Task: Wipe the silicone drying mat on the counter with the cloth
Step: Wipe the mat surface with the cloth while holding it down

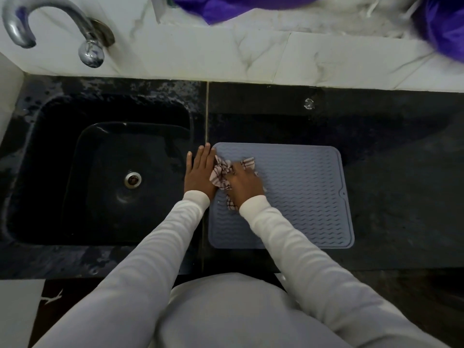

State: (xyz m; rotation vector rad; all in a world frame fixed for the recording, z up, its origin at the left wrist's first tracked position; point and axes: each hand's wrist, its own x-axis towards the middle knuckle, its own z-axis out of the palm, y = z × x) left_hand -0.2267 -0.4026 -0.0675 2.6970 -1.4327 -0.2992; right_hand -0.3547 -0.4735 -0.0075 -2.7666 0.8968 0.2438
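Head view — right hand presses cloth on mat.

mat on counter – sink left | cloth on mat

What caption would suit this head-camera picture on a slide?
Right hand presses a checked cloth onto the grey silicone mat while the left hand lies flat at its edge, beside the black sink.
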